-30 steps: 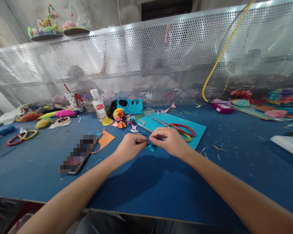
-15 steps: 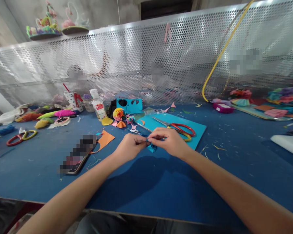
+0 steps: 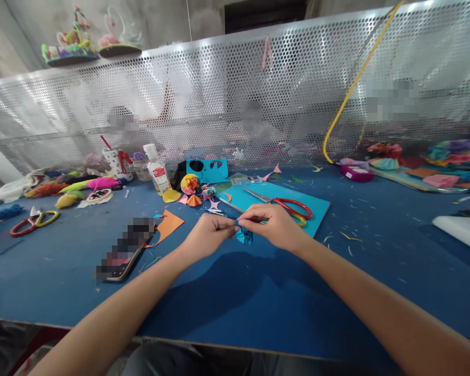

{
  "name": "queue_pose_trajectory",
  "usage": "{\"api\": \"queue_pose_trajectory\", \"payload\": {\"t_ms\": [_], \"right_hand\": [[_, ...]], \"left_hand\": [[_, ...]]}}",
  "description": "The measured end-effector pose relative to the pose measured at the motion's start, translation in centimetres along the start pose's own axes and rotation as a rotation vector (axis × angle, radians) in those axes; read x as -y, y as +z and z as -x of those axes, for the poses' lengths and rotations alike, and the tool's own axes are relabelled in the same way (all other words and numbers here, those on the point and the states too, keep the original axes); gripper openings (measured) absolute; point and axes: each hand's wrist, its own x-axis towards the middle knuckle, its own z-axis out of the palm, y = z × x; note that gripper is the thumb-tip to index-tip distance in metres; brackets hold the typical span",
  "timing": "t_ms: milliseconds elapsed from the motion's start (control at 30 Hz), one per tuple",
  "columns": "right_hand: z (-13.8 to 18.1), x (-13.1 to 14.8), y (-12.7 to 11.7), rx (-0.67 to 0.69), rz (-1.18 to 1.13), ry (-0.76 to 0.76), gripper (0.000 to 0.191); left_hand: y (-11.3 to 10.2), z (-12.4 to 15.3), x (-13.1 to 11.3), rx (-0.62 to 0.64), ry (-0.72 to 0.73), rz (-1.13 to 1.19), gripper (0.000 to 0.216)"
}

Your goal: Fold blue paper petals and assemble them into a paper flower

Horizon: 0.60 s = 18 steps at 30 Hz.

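Note:
My left hand [image 3: 208, 235] and my right hand [image 3: 272, 224] meet above the blue table [image 3: 235, 303], fingers pinched together on a small folded turquoise paper piece [image 3: 243, 236]. Just behind my right hand lies a turquoise paper sheet [image 3: 317, 206] with red-handled scissors [image 3: 285, 205] on it. Small folded paper shapes [image 3: 194, 192] in yellow, orange and pink lie beyond my left hand.
A phone [image 3: 125, 250] and an orange paper scrap [image 3: 168, 223] lie left of my hands. Further left are scissors with red and yellow handles [image 3: 33, 222], a glue bottle [image 3: 156, 168] and a cup [image 3: 113, 159]. A perforated metal screen [image 3: 235, 99] closes the back. Coloured craft items [image 3: 450, 156] sit far right.
Both hands keep working the turquoise piece in nearly the same spot; only the fingers shift slightly.

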Motion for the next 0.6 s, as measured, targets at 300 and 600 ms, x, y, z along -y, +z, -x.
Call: {"api": "queue_pose_trajectory", "payload": {"t_ms": [300,600], "right_hand": [[0.05,-0.04,0.18,-0.013,-0.014,-0.014,0.012],[0.08,-0.09,0.05,-0.006,0.107,0.104,0.018]], "left_hand": [[0.05,0.03,0.03,0.002,0.003,-0.030,0.026],[0.09,0.31,0.01,-0.108,0.012,-0.171,0.034]]}}
